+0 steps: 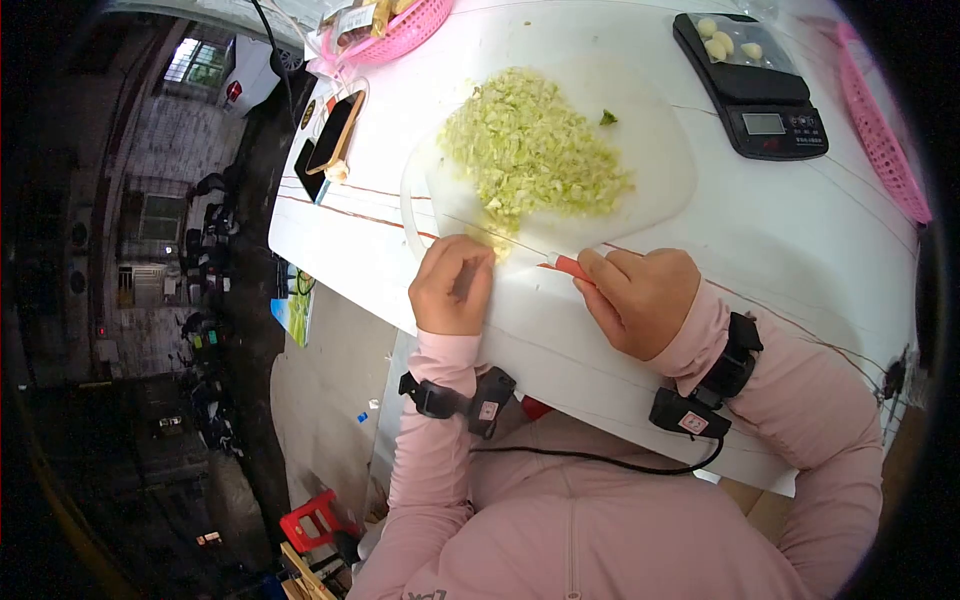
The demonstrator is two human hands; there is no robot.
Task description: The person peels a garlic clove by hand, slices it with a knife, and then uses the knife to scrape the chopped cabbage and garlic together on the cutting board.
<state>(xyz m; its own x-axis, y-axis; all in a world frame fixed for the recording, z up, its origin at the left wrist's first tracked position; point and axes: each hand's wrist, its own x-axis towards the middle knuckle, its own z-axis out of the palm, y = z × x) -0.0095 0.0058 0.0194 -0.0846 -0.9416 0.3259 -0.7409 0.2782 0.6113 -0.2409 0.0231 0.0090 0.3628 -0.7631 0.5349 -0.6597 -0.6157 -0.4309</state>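
My right hand [645, 298] is wrapped around the red handle of a knife [571, 267]. Its thin blade points left over the near edge of a translucent cutting board [660, 165]. My left hand [452, 285] is curled at the board's near left edge, fingertips down by the blade. Pale yellow bits [501, 250] lie beside those fingertips; whatever the fingers press on is hidden. Beyond the blade, a heap of finely chopped pale green cabbage [535, 145] covers the middle of the board. A small dark green leaf piece [608, 118] lies to its right.
A black kitchen scale [760, 90] carries peeled garlic cloves [722, 43] in a clear tray at the back right. Pink baskets stand at the right edge [880, 140] and back left [415, 32]. A phone [335, 132] rests at the table's left side. A cable [600, 458] links my wrist devices.
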